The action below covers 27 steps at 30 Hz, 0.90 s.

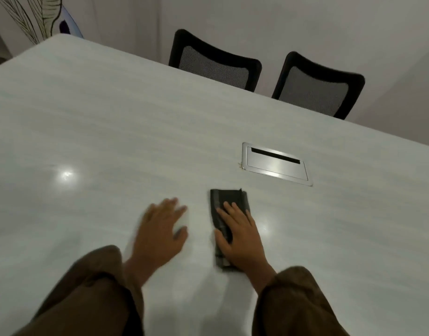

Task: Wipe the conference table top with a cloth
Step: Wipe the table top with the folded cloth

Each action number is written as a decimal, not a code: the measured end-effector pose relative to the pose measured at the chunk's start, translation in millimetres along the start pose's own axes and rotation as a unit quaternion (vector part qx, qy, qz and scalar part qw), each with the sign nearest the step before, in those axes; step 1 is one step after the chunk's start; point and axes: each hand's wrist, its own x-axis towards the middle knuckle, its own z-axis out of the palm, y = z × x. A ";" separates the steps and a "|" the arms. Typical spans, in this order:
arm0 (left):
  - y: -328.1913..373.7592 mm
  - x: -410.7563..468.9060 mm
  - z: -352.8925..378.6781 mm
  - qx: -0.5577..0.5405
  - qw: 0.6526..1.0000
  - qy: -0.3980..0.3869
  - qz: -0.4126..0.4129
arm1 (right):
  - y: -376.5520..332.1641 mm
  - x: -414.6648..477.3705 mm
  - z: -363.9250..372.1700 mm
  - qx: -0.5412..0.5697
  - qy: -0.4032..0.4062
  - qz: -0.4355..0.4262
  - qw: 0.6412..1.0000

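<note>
Head view. Metal cable hatch (276, 163) is set flush in the white table (111, 117). Two black mesh chairs (216, 61) stand beyond the hatch at the far edge. Near side of hatch: dark cloth (223, 197), folded into a long strip, flat on the table. Right hand (240, 236) presses it, fingers straight. Left hand (160, 229), blurred, fingers spread, lies left of the cloth.
</note>
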 end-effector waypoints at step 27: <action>-45.6 18.6 -8.2 0.103 0.977 0.064 -0.174 | 34.6 306.2 29.1 -0.114 0.034 0.098 0.988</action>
